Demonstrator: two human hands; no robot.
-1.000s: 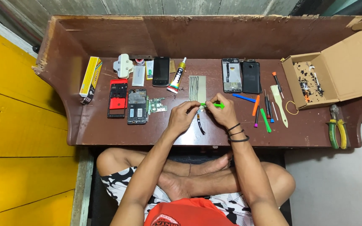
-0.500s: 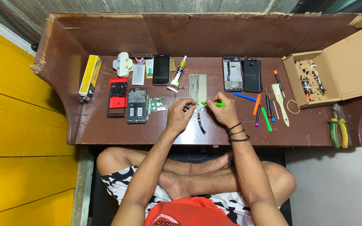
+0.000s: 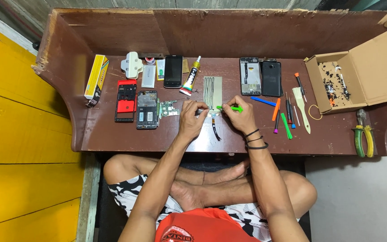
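At the near edge of a brown workbench [image 3: 113, 139], the right hand [image 3: 240, 117] pinches a green tool [image 3: 230, 108], tip toward a small part with a black ribbon cable [image 3: 214, 127]; the left hand [image 3: 192, 118] closes on that part. Beyond lies a ribbed strip [image 3: 212, 92].

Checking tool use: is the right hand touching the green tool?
Touching. The head view shows the right hand with fingers closed around the green tool, its tip sticking out to the left, no gap.
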